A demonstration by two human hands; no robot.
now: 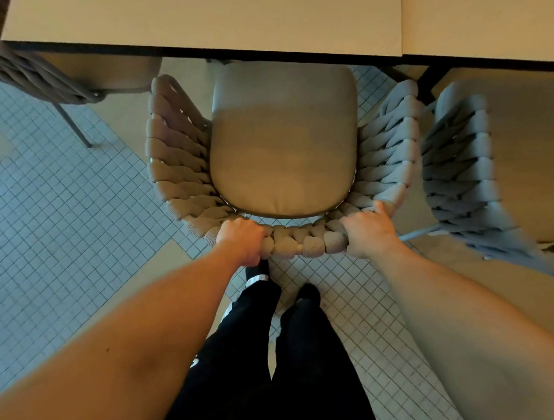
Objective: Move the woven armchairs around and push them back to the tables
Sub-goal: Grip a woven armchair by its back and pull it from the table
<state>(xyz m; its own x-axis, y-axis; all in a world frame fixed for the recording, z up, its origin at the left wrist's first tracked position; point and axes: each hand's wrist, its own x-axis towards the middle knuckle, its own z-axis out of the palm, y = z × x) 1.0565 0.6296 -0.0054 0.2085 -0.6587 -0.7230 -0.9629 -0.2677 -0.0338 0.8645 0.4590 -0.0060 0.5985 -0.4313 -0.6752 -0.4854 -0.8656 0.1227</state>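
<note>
A woven armchair (174,156) with a beige seat cushion (283,151) stands directly below me, its front tucked just under the edge of a beige table (204,14). My left hand (242,240) is closed over the woven top of the backrest at its left. At the right corner of the same backrest rim, my right hand (367,234) grips with the thumb stretched along the weave. The cushion's far end is hidden under the tabletop.
A second woven armchair (458,170) stands close on the right, under a second table (498,25) that abuts the first. Part of a third chair (39,75) shows at the left. My legs in black trousers (278,357) stand behind the chair on the tiled floor (54,227).
</note>
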